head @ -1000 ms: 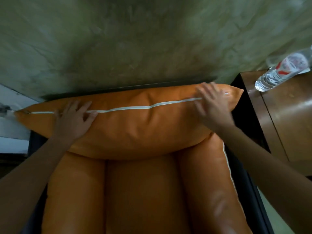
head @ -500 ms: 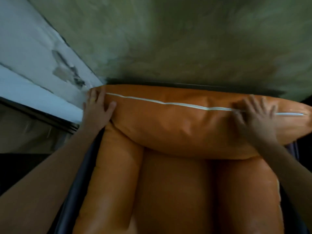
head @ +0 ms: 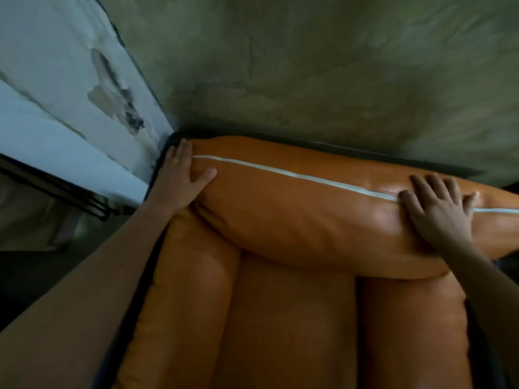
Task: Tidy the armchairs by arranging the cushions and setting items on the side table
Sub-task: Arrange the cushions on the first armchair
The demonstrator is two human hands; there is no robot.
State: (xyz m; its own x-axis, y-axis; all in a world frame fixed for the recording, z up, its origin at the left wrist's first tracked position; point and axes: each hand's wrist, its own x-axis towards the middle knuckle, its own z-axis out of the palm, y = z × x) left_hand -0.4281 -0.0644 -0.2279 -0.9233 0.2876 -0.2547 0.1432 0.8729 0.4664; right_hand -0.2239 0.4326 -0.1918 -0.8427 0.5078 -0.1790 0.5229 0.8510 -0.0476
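Note:
A long orange back cushion (head: 309, 217) with a white seam stripe lies across the back of a dark-framed armchair (head: 157, 175). My left hand (head: 181, 178) presses flat against the cushion's left end, fingers straight and thumb spread onto its front. My right hand (head: 438, 211) lies flat on the cushion's right part, fingers spread over the white stripe. Below the back cushion are the orange seat cushion (head: 292, 327) and two orange side cushions (head: 191, 287), (head: 410, 318).
A greenish plastered wall (head: 323, 66) rises right behind the chair. To the left stands a white wall (head: 56, 88) with peeling paint, and dark floor lies below it. The side table is out of view.
The view has swung left, so the wooden side table and the water bottle have left the frame. My left hand slid from the cushion's top to its left end. My right hand stays on the right part.

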